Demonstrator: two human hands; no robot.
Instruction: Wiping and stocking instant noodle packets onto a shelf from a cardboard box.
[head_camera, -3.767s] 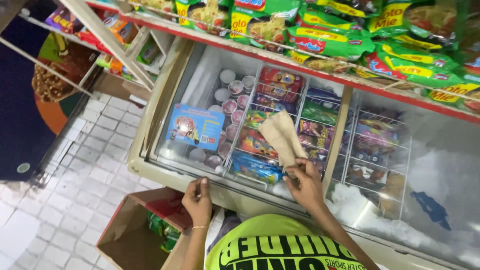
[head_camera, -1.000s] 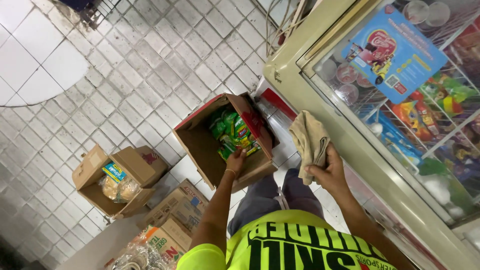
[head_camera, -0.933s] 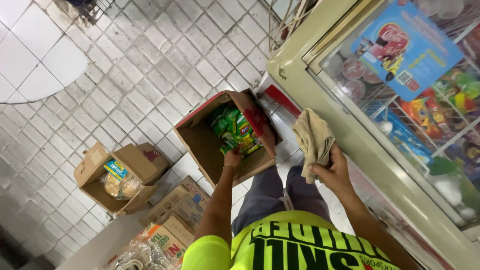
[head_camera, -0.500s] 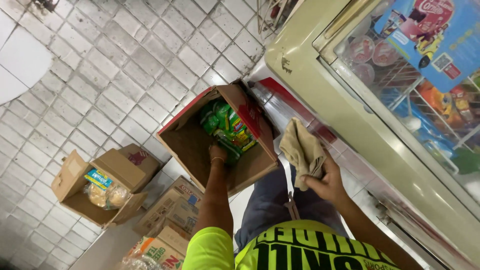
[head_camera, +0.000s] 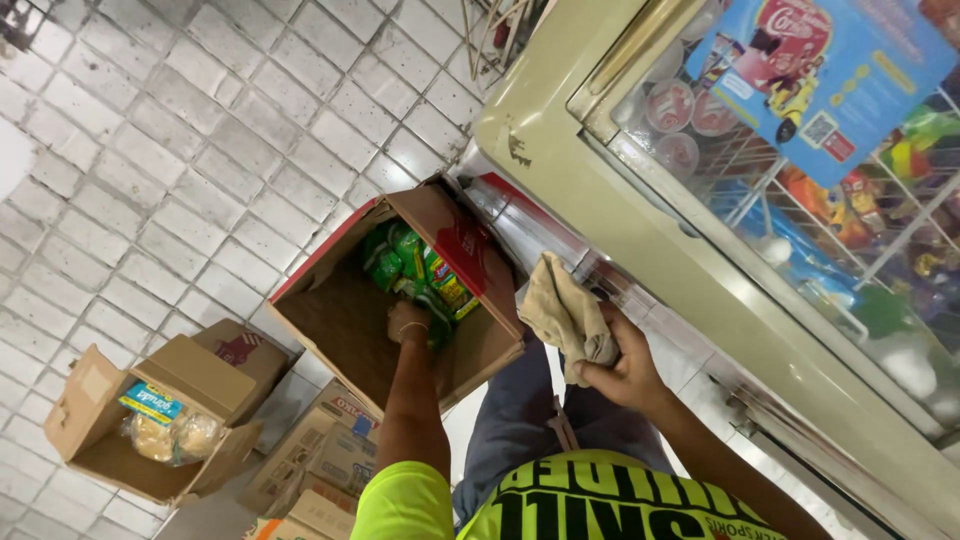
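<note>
— Cardboard is filling the middle of the shot: an open brown box (head_camera: 400, 310) is sitting on the tiled floor (head_camera: 170, 150), right against the foot of the chest freezer (head_camera: 640, 220).

— And the left hand (head_camera: 408, 322) is going down inside it, reaching in among the green snack packets (head_camera: 415, 275) that are lying in the far corner. It is touching them, fingers curled, though I cannot tell whether it is really gripping one.

— Over on the other side, the right hand (head_camera: 622, 368) is closing firmly around a crumpled beige cloth (head_camera: 565, 315), holding it up just beside the box's near flap.

— That cloth is hanging clear of the freezer's cream rim, not touching it.

— Under the freezer's glass lid (head_camera: 800, 150), round tubs and colourful wrapped packs are showing in wire baskets.

— Down at the lower left, a second open carton (head_camera: 120, 420) is standing well apart, with a clear bag of pale rolls (head_camera: 170, 435) inside, and flattened boxes (head_camera: 320, 460) are lying between it and the person's leg.
</note>
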